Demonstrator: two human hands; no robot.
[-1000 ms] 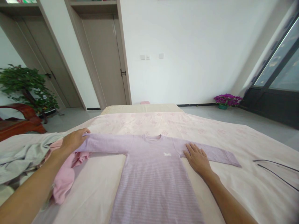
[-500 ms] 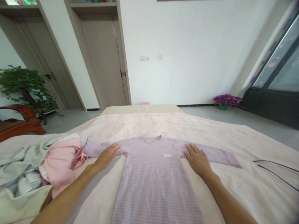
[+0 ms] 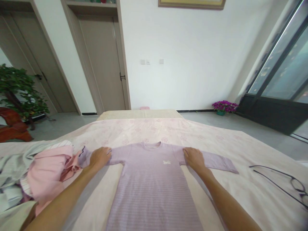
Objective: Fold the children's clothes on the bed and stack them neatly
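Observation:
A lilac striped long-sleeved shirt [image 3: 154, 186] lies face up and spread out, collar away from me, with a small white print on the chest. My left hand [image 3: 99, 156] is on the left sleeve, fingers curled into the fabric midway along it. On the right sleeve, close to the shoulder, my right hand [image 3: 194, 158] has its fingers bent and closed on the cloth. The fingertips of both hands are partly hidden. Beyond my left hand, the left cuff rests against a pink garment [image 3: 50, 170].
A pale pink patterned sheet [image 3: 211, 134] covers the surface under the shirt. Grey and cream clothes [image 3: 14, 166] are heaped at the left. Black-framed glasses [image 3: 302, 194] lie at the right. Behind stand a door [image 3: 101, 61], a leafy plant [image 3: 19, 89] and purple flowers [image 3: 225, 106].
My fingers have gone from lying flat on the sleeves to curling into the cloth. My left hand has shifted outward along its sleeve. The view has turned slightly right, showing more of the glasses.

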